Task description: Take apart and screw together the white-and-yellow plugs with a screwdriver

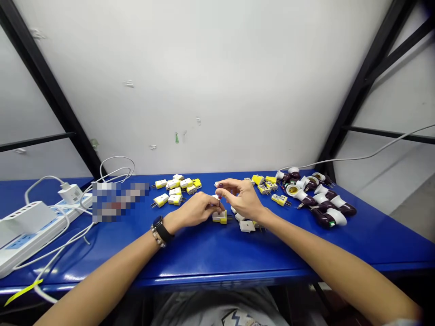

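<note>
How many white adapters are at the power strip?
2: a small adapter at the far end of the power strip, and a larger adapter on its left part. The pixelated patch could hide more.

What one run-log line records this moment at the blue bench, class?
left hand: over yellow plug | right hand: at small white part | to right: lamp holders

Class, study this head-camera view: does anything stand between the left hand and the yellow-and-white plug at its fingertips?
Nothing visible does. The left hand reaches straight to the top of the yellow-and-white plug, and no other object shows between them.
</note>
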`<state>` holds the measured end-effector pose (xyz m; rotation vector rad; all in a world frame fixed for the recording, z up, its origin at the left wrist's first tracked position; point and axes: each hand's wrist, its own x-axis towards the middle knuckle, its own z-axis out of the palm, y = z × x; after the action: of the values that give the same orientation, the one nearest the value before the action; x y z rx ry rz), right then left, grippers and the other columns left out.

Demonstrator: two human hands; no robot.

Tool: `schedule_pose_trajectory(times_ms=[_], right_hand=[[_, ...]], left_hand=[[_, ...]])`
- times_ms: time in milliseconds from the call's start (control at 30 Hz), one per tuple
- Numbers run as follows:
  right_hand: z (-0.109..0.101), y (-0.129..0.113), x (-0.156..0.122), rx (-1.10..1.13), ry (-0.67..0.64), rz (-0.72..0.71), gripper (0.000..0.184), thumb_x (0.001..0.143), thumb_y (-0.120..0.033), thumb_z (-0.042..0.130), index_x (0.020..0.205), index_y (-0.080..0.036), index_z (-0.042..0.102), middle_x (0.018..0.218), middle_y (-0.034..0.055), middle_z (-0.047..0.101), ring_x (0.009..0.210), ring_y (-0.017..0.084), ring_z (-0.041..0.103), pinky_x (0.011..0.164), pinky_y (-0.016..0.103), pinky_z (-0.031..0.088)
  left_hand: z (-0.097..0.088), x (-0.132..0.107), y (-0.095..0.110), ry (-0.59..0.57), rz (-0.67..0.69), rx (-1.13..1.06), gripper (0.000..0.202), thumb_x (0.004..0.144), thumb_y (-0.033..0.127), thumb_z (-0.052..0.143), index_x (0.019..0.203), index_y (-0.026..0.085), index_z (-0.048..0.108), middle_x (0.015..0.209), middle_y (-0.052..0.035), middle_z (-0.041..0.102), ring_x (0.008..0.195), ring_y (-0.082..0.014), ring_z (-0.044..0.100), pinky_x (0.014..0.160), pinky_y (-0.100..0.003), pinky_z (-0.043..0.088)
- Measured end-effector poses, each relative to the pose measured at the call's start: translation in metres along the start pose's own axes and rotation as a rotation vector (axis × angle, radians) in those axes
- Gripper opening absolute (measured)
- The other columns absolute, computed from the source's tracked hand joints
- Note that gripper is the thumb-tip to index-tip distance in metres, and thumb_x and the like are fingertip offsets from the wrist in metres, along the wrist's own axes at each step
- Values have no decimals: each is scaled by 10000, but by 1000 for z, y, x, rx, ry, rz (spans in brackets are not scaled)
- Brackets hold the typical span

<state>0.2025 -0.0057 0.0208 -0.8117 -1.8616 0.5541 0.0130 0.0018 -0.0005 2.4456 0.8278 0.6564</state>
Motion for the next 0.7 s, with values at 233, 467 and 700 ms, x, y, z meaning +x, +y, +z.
schedule_pose_trajectory(times_ms=[233, 467, 700], right_hand=[[-1, 2, 0, 109, -91, 32, 290, 901, -385, 619, 1038, -169, 757, 893, 73, 786, 563, 140, 628, 559, 275, 528], [-3, 5, 3, -103, 28, -51, 226, 860, -371, 692, 769, -173, 752, 612, 17, 701, 510, 126, 551, 534, 255, 449], [-4, 6, 2, 63, -68, 21, 252, 874, -355, 659, 1005, -168, 766, 913, 78, 791, 627, 168, 673, 575, 284, 508]], left_hand=[[0, 1, 0, -9, -1, 34, 255, 932, 133, 514, 922, 178, 764, 948, -54, 785, 866, -188, 717, 792, -253, 516], [1, 0, 3, 47, -37, 39, 201, 939, 291, 588, 913, 164, 741, 825, -35, 738, 635, -134, 603, 595, -226, 432], [3, 1, -2, 43, -35, 68, 245, 938, 196, 527, 812, 166, 735, 756, -21, 732, 635, -133, 611, 642, -231, 441]])
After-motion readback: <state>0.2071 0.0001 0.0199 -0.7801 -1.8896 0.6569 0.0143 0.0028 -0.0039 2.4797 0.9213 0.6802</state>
